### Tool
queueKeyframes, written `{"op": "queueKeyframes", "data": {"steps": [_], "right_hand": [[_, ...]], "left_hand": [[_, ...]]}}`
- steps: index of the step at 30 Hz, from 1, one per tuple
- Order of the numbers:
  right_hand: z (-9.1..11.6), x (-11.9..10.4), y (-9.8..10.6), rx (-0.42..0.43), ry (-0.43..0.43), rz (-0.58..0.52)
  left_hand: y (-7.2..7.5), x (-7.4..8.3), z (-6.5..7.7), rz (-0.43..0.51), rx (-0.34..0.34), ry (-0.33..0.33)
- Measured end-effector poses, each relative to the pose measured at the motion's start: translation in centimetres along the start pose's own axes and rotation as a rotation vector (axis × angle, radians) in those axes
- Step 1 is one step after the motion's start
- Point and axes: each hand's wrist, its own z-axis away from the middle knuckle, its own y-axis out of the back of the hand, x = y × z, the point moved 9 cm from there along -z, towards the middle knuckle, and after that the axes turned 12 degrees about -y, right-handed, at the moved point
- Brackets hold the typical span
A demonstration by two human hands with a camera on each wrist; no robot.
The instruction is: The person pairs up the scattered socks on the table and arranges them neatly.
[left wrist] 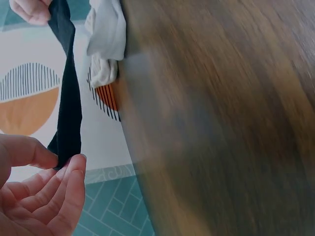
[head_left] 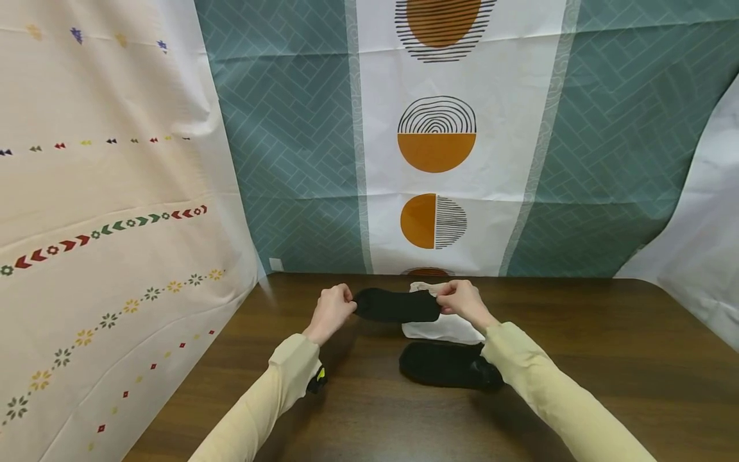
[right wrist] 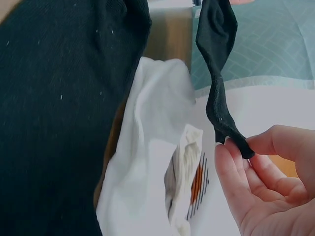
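Note:
A black sock [head_left: 398,306] is stretched sideways above the table, one end in each hand. My left hand [head_left: 333,312] pinches its left end between thumb and fingertips; in the left wrist view the sock [left wrist: 70,108] appears edge-on as a narrow band. At the other end, my right hand [head_left: 464,301] pinches the sock's edge, with the thumb [right wrist: 273,142] pressed against the fingers. White sock fabric [head_left: 441,330] lies behind and below the held sock, partly covered by it. Closer to me, another black sock [head_left: 439,364] lies flat, its right end beside my right sleeve.
The brown wooden table [head_left: 358,417] reaches back to a patterned curtain [head_left: 288,160]. On the left hangs a cream embroidered cloth [head_left: 115,192]. A small black and yellow item [head_left: 317,380] shows by my left sleeve.

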Motion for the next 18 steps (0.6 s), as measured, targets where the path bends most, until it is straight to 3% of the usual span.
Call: {"op": "queueKeyframes", "data": {"steps": [18], "right_hand": [[0.8, 0.9, 3.1, -0.001, 0.001, 0.070]], "left_hand": [[-1.2, 2.7, -0.7, -0.006, -0.016, -0.072]]}}
